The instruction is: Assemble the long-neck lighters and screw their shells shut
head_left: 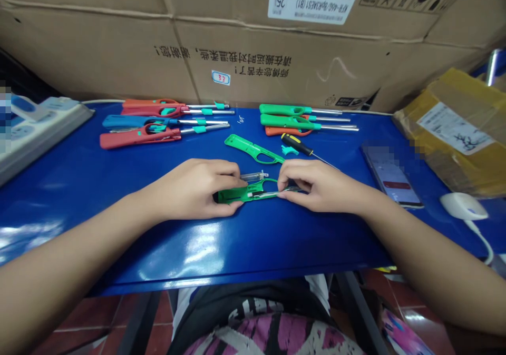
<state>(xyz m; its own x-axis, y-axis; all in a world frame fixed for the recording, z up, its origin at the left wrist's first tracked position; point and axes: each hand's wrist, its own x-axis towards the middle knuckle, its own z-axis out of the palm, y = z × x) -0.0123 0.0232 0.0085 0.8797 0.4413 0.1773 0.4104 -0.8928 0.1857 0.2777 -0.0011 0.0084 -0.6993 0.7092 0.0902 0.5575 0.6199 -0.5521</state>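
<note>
An opened green lighter body (pixel 253 190) lies on the blue table (pixel 253 239), with a clear inner part (pixel 253 176) showing at its top edge. My left hand (pixel 197 189) is closed on its handle end. My right hand (pixel 316 184) pinches the front end, where a thin metal tube runs under the fingers. A separate green half-shell (pixel 253 149) rests just behind, beside a small teal trigger piece (pixel 290 150) and a black-and-yellow screwdriver (pixel 297 145).
Red and blue long lighters (pixel 150 122) lie at the back left, green and orange ones (pixel 292 119) at the back right. Cardboard boxes (pixel 253 39) wall the rear. A phone (pixel 391 178), a white mouse (pixel 463 206), a taped parcel (pixel 458 128) and a power strip (pixel 35 128) sit at the sides.
</note>
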